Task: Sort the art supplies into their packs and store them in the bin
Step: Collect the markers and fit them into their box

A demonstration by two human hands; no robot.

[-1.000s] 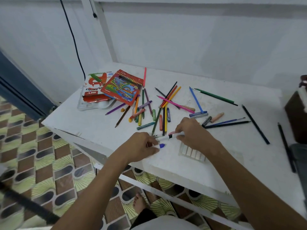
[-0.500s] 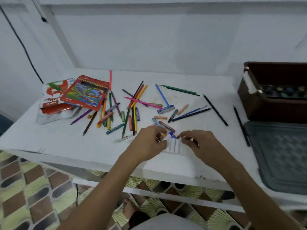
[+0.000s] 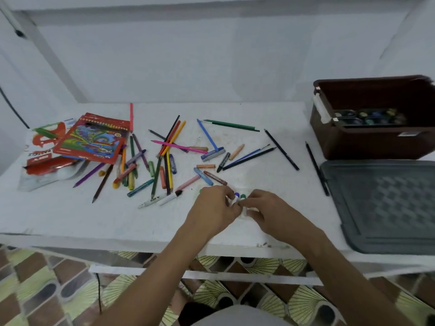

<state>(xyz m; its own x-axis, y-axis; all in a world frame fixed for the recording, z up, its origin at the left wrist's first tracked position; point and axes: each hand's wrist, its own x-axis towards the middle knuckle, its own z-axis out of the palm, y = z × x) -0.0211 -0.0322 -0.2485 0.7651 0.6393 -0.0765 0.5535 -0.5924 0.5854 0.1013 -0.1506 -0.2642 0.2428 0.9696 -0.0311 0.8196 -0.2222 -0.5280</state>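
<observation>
My left hand (image 3: 211, 209) pinches a white marker with a blue cap (image 3: 236, 195) at the top of a clear plastic marker pack (image 3: 244, 211) near the table's front edge. My right hand (image 3: 270, 208) grips that pack from the right. A green-capped marker (image 3: 243, 196) stands in the pack beside the blue one; my hands hide most of the pack. Two loose white markers (image 3: 162, 199) lie just left of my left hand. The brown bin (image 3: 367, 144) stands at the right rear with a paint set (image 3: 369, 116) inside.
Several coloured pencils and crayons (image 3: 164, 161) lie scattered across the white table (image 3: 70, 212). A red pencil pack (image 3: 91, 137) rests on an oil-pastel pack (image 3: 44, 154) at the left. The grey bin lid (image 3: 381, 208) lies flat in front of the bin, with black pencils (image 3: 316, 168) beside it.
My view swung right, bringing the bin and lid into sight. My left hand brought the blue-capped marker to the pack, and both hands closed in over it.
</observation>
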